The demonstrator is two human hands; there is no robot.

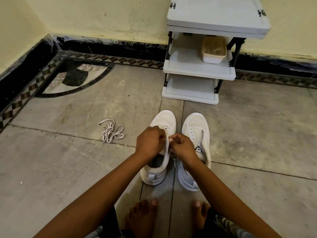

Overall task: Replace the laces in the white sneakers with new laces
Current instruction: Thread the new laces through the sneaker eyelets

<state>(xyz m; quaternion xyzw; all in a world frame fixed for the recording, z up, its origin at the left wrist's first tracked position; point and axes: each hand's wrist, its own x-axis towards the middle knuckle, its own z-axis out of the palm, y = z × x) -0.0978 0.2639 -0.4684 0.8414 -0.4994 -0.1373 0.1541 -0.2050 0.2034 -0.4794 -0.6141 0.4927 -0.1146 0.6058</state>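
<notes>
Two white sneakers stand side by side on the grey stone floor point(68, 169), toes towards a white shoe rack point(199, 73). The left sneaker point(163, 120) has lacing across its front eyelets. The right sneaker point(195, 125) shows bare eyelets and a black logo on its tongue. The left hand point(150, 141) curls round the left sneaker's eyelet edge. The right hand point(182, 146), just beside it, pinches a white lace point(176, 164), which trails down between the shoes. A loose lace point(111, 131) lies tangled well to the left.
</notes>
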